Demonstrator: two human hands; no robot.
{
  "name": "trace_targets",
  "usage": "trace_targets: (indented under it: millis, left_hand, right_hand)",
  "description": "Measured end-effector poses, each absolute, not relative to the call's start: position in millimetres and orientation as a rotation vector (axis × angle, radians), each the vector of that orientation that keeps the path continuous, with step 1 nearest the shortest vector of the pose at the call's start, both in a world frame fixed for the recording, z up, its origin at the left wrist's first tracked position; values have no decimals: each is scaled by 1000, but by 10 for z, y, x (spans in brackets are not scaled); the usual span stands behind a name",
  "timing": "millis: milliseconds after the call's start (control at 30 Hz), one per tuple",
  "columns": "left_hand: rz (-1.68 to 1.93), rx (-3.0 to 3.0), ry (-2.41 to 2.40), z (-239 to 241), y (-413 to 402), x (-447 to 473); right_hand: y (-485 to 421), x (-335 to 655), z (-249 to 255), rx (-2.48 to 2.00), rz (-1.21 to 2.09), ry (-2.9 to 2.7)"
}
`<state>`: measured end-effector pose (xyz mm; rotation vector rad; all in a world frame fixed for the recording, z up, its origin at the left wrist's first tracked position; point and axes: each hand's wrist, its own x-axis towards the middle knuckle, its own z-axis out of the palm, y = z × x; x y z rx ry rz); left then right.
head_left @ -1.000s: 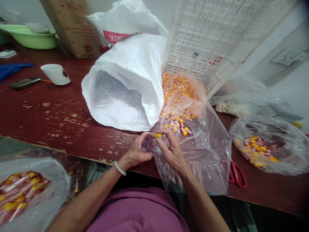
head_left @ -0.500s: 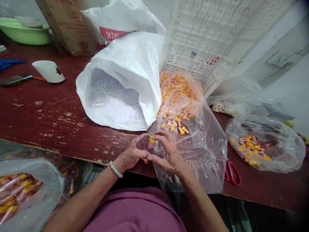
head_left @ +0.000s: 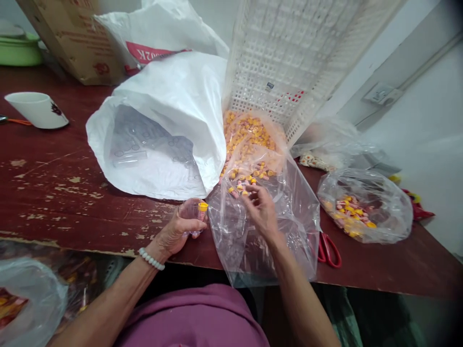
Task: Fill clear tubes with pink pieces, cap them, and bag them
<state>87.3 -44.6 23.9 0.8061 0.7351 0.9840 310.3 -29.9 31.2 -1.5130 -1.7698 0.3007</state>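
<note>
My left hand (head_left: 183,226), with a beaded bracelet at the wrist, is closed around several clear plastic tubes (head_left: 190,209). At the end of one tube sits a yellow cap (head_left: 203,207) with a pink part inside the tube. My right hand (head_left: 261,212) is over the clear plastic bag (head_left: 296,241), fingers apart, its fingertips beside the nearest small pink pieces with yellow caps (head_left: 240,187). Nothing shows in its fingers. More of these pieces fill the back of the bag. Left of it, an open white sack (head_left: 173,86) has clear tubes (head_left: 132,158) lying inside.
A white plastic crate (head_left: 275,62) leans behind the bag. Red-handled scissors (head_left: 331,250) and another bag of capped pieces (head_left: 394,212) lie to the right. At left are a white cup (head_left: 39,110), a cardboard box (head_left: 77,43) and a lower bag (head_left: 43,299) by the table edge.
My right hand has left the tubes and moved to the loose capped pieces. My left hand keeps hold of the tubes. The view has shifted to the right.
</note>
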Motion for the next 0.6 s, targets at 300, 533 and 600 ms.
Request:
trace_targets:
  millis: [300,533,600]
  left_hand:
    - [1093,1121,740,248,-452,930]
    - [1016,1502,848,292,-437,969]
    - [1008,1619,859,273,-441,994]
  right_hand:
    - [15,3535,26,-1955,75,-1686]
    - [-590,2904,720,-1188,564,-1735]
    - [-679,2769,832,-1076,537,-1864]
